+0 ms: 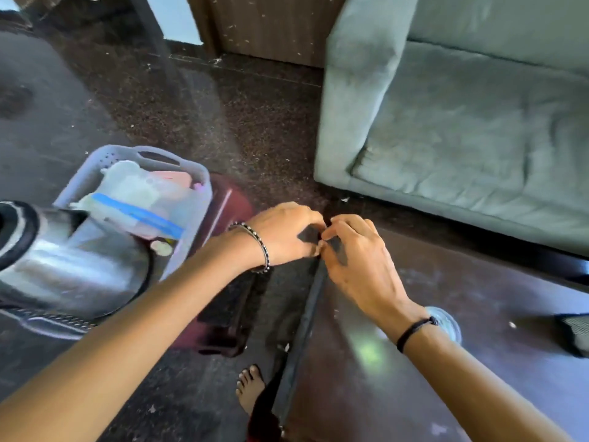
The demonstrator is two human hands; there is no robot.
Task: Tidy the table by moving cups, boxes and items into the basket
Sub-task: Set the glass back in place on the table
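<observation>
A pale lilac plastic basket (197,173) stands at the left on a maroon stool (231,202), beside the dark table (414,362). It holds a clear zip bag with a blue strip (137,215), white items and something pink. My left hand (283,234) and my right hand (357,260) meet fingertip to fingertip over the table's far left corner. Their fingers are curled and pinched together. Motion blur hides whether anything small is between them. A clear glass (446,320) stands on the table, partly hidden behind my right wrist.
A shiny steel kettle (70,263) fills the left foreground, in front of the basket. A dark flat object (575,333) lies at the table's right edge. A grey-green sofa (462,122) stands beyond the table. My bare foot (250,387) is on the speckled floor by the table's left edge.
</observation>
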